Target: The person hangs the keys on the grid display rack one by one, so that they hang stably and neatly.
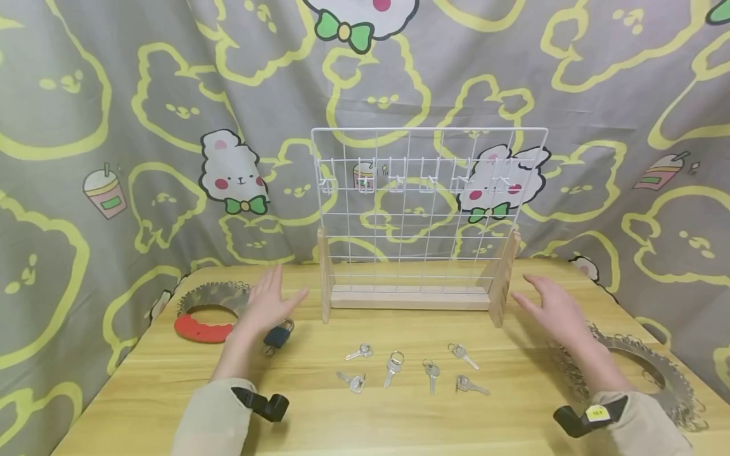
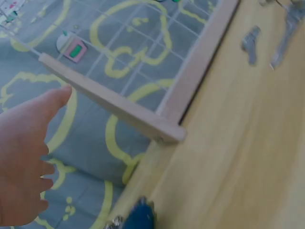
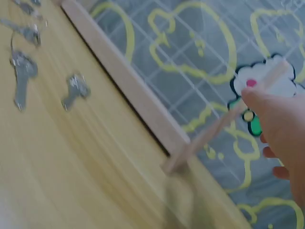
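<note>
My left hand (image 1: 269, 304) is spread with straight fingers to the left of a white wire grid rack (image 1: 423, 235) on wooden feet. It holds nothing; a dark blue padlock (image 1: 277, 336) lies just below it. On the other side, my right hand (image 1: 550, 310) hovers near the rack's right wooden foot (image 1: 502, 282), thumb and fingers extended around air. In the right wrist view its thumb overlaps that foot; contact cannot be told. Several small silver keys (image 1: 394, 366), some with rings, lie in front of the rack. White hooks (image 1: 428, 183) hang in a row on the grid.
Toothed metal ring with a red handle (image 1: 202, 329) lies at left, partly behind the left hand. Another large metal ring (image 1: 641, 361), crowded with small metal pieces, lies at right beneath the right forearm. A patterned curtain (image 1: 171, 126) stands behind the wooden table (image 1: 365, 424).
</note>
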`<state>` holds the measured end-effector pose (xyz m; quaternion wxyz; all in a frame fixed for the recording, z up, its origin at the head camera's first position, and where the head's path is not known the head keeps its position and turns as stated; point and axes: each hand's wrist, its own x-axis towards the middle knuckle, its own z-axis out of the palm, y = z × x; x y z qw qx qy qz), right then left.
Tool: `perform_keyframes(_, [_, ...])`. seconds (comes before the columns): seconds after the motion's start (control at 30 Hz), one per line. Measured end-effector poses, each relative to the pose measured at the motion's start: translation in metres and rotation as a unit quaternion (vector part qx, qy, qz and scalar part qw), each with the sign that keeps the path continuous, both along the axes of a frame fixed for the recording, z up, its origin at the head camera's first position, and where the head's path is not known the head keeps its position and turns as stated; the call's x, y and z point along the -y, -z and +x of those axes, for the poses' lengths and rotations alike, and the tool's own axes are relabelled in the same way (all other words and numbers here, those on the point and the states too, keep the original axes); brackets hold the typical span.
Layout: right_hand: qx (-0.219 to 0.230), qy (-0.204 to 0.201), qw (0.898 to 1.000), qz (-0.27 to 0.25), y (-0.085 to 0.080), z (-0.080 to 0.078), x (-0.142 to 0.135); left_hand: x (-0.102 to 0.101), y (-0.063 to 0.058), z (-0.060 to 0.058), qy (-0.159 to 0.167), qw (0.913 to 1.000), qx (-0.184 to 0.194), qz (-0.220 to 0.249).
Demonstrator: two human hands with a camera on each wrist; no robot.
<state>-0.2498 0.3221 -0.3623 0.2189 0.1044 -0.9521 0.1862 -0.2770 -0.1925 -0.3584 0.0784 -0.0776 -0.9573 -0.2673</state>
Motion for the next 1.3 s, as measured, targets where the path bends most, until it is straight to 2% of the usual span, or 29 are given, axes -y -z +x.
perform_keyframes(0.1, [-0.016,-0.014,0.998,-0.061,-0.006,0.002,0.012,-0.008,-0.009,-0.002,0.008,0.9979,0.008,0.064])
perform_keyframes(0.2, [-0.016,-0.033,0.993,-0.115,-0.010,0.004,0.028,-0.015,-0.017,-0.004,0.015,0.9920,0.014,0.125])
perform_keyframes(0.3, [0.021,-0.049,0.987,-0.152,-0.015,0.007,0.045,-0.023,-0.024,-0.006,0.019,0.9868,0.027,0.159])
perform_keyframes(0.4, [0.065,-0.064,0.980,-0.176,-0.019,0.008,0.061,-0.031,-0.031,-0.008,0.017,0.9853,0.033,0.167])
perform_keyframes(0.53, [0.107,-0.099,0.964,-0.223,-0.024,0.009,0.083,-0.041,-0.039,-0.014,0.006,0.9807,0.021,0.194])
perform_keyframes(0.73, [0.165,-0.171,0.925,-0.296,-0.023,0.011,0.118,-0.050,-0.042,-0.026,0.006,0.9722,0.003,0.234])
perform_keyframes(0.93, [0.221,-0.226,0.893,-0.321,-0.014,0.013,0.154,-0.058,-0.042,-0.033,0.018,0.9672,-0.023,0.252])
perform_keyframes(1.03, [0.237,-0.243,0.883,-0.323,-0.004,0.014,0.171,-0.061,-0.043,-0.034,0.017,0.9657,-0.028,0.257])
perform_keyframes(1.13, [0.253,-0.251,0.879,-0.317,0.009,0.014,0.187,-0.061,-0.044,-0.036,0.016,0.9636,-0.027,0.266])
perform_keyframes(1.3, [0.265,-0.251,0.883,-0.295,0.029,0.011,0.209,-0.061,-0.043,-0.039,0.015,0.9618,-0.026,0.272])
